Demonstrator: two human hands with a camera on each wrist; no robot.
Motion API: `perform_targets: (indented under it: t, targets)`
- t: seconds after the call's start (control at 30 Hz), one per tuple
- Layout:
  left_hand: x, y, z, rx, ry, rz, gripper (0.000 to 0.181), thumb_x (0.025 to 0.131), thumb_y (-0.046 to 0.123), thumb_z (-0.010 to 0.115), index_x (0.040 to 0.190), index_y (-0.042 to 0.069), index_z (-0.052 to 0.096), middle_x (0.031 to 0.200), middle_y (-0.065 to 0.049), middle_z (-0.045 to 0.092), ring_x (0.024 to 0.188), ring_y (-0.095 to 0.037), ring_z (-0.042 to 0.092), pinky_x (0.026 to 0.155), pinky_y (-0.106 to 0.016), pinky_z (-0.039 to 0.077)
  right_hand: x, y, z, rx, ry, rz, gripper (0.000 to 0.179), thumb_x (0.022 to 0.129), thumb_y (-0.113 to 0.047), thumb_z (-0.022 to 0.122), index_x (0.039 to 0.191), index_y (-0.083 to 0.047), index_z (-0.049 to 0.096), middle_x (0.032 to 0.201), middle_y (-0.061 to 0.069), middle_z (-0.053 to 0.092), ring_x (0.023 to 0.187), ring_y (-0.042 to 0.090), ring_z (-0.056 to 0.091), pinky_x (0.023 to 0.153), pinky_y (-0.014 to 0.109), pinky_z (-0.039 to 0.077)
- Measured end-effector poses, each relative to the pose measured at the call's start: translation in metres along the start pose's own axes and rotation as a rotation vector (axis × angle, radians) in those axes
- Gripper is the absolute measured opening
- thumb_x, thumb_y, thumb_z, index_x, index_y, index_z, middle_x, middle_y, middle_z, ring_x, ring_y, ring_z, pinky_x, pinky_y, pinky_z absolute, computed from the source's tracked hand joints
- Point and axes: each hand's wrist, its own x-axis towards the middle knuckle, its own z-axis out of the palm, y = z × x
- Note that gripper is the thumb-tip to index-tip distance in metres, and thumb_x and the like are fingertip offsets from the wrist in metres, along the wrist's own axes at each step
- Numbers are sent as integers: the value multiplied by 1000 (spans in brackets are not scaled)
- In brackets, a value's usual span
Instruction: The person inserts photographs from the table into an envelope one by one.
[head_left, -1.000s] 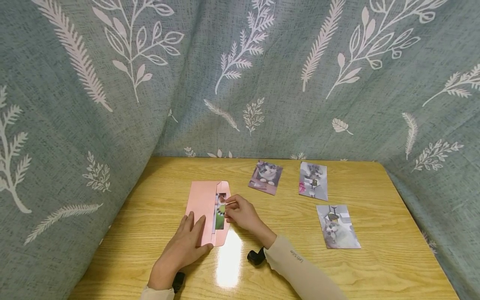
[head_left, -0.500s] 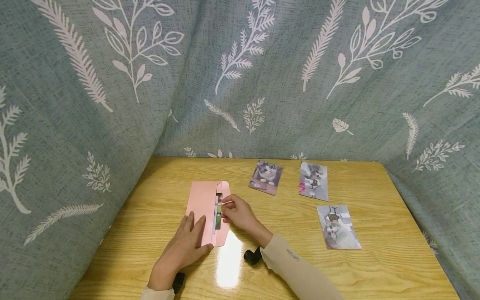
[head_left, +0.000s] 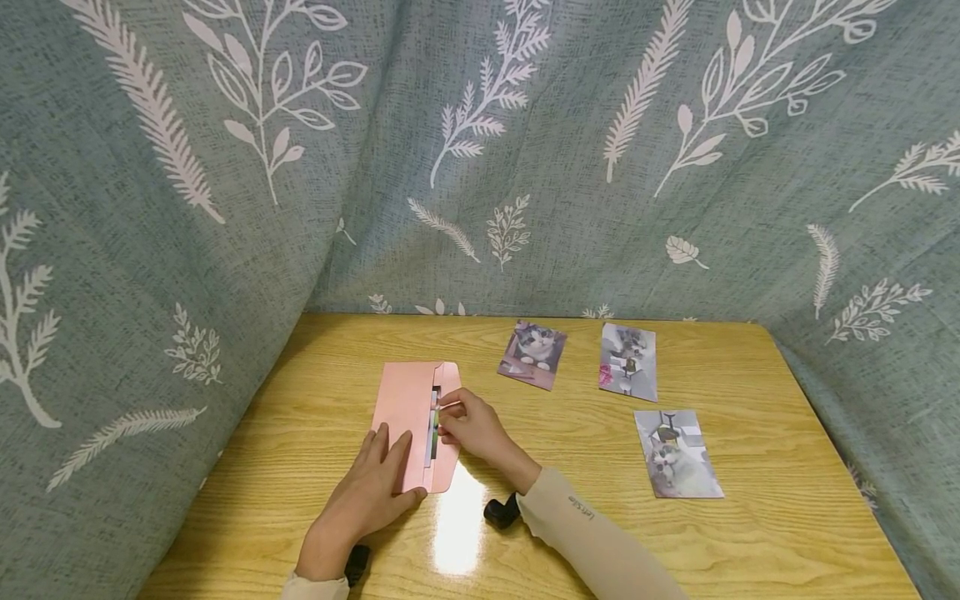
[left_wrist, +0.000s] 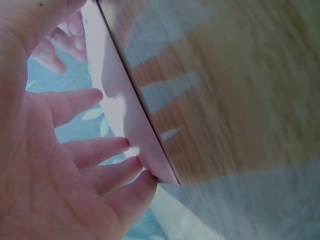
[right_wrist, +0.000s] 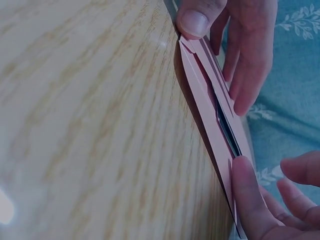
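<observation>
A pink envelope [head_left: 401, 396] lies on the table with its flap spread out to the right. From its opening shows a narrow strip of a colourful photo card [head_left: 435, 447], with a pale edge beside it; most of the card is hidden inside. My left hand [head_left: 367, 492] rests on the envelope's lower left part, fingers spread, thumb by the bottom edge. At the opening is my right hand [head_left: 480, 429], its fingertips against the card's outer edge. In the right wrist view, the right thumb [right_wrist: 247, 192] presses at the slit while the other fingers stand apart from it.
Three cat photo cards lie to the right: one pinkish card [head_left: 532, 357], one grey card [head_left: 627, 362] at the back, and another grey card [head_left: 678, 454] nearer. A leaf-patterned curtain [head_left: 487, 167] borders the wooden table [head_left: 570, 450] at the back and sides.
The right hand has moved slightly left, and the photo card has slid further into the envelope, so a thinner strip shows. The left hand has stayed in place.
</observation>
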Motion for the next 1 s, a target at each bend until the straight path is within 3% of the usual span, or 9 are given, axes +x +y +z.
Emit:
perform_targets:
  t: [0.47,0.77,1.0]
  targets:
    - [-1,1,-2,4,-2,3,85,89,43,76,154,6,37,158,-35,17,145,-51,14,107,-67,29,0,-2,4,-44,11,-4,19,97,4,60,116,5,61,98,18,68,76,22,70,67,32,60]
    - [-1,1,-2,13,-2,6,85,89,44,75,154,6,37,157,-36,16,145,-52,14,107,-67,29,0,0,8,-59,19,-24,21,96,4,61,117,6,61,101,22,67,85,37,70,70,38,60]
    - [-1,1,-2,7,-7,1,85,89,45,75,154,6,37,158,-35,16,145,-51,14,107,-67,29,0,-2,8,-84,18,-30,19,95,5,60,114,6,62,96,18,68,80,28,70,69,34,60]
